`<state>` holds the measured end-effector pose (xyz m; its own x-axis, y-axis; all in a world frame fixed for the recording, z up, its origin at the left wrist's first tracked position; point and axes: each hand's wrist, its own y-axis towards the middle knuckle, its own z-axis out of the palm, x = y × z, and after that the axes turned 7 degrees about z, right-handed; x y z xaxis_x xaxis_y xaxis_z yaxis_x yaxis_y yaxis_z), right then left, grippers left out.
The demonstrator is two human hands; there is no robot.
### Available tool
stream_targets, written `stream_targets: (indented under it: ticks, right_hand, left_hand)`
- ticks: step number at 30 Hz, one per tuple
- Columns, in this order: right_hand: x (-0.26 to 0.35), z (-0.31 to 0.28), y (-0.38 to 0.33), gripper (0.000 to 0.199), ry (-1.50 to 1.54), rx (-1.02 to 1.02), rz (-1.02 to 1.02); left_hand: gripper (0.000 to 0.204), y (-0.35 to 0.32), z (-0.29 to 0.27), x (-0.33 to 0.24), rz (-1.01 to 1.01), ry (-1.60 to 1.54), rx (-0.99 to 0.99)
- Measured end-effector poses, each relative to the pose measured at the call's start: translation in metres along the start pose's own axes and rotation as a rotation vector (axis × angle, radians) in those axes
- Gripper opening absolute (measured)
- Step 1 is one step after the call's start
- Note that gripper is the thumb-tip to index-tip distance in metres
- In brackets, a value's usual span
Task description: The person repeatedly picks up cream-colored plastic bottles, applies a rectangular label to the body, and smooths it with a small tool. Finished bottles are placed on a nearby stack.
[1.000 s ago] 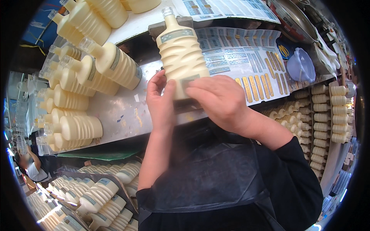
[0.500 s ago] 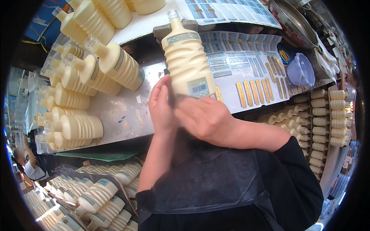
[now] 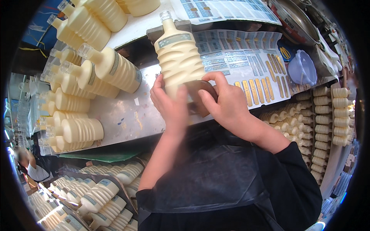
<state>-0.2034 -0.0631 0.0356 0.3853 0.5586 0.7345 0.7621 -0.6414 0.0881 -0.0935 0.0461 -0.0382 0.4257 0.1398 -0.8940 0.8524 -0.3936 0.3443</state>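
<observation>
A cream bottle (image 3: 180, 57) with wavy ridges and a clear threaded neck lies in front of me, its neck pointing away on a grey block (image 3: 154, 32). A patterned label band crosses its shoulder. My left hand (image 3: 169, 104) grips the bottle's lower left side, fingers along its edge, the thumb blurred. With fingers and thumb pinched, my right hand (image 3: 227, 102) holds a dark brown flat pad (image 3: 202, 90) with a rounded edge over the bottle's lower front. The pad hides the lower label area.
Similar bottles (image 3: 117, 67) stand along the table's left side. Sheets of blue and gold labels (image 3: 252, 90) lie at right, near a lilac bucket (image 3: 301, 69) and a metal pan (image 3: 295, 23). Racks of bottles (image 3: 100, 194) fill the lower left and right. Another person (image 3: 34, 165) is at far left.
My right hand has gone from lying flat over the bottle's lower end to holding the brown pad there. My left hand has closed in on the bottle's side. The bottle label is now covered.
</observation>
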Motion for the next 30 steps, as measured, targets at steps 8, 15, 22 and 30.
stream_targets:
  ticks: [8,15,22,30]
  right_hand:
    - [-0.024,-0.01,0.011,0.029,-0.07,-0.051,0.051]
    - [0.008,-0.001,0.003,0.028,0.075,-0.076,-0.104]
    - [0.006,0.002,0.008,0.024,-0.191,-0.08,-0.124]
    - [-0.026,-0.004,0.007,0.024,0.009,-0.245,-0.133]
  left_hand:
    - [0.059,0.0,-0.001,0.01,-0.058,-0.226,-0.01]
    - [0.047,0.005,-0.01,-0.002,-0.232,-0.576,0.025]
    - [0.06,-0.004,-0.017,0.009,-0.14,-0.469,0.039]
    - [0.066,-0.005,-0.013,0.017,-0.015,-0.25,0.084]
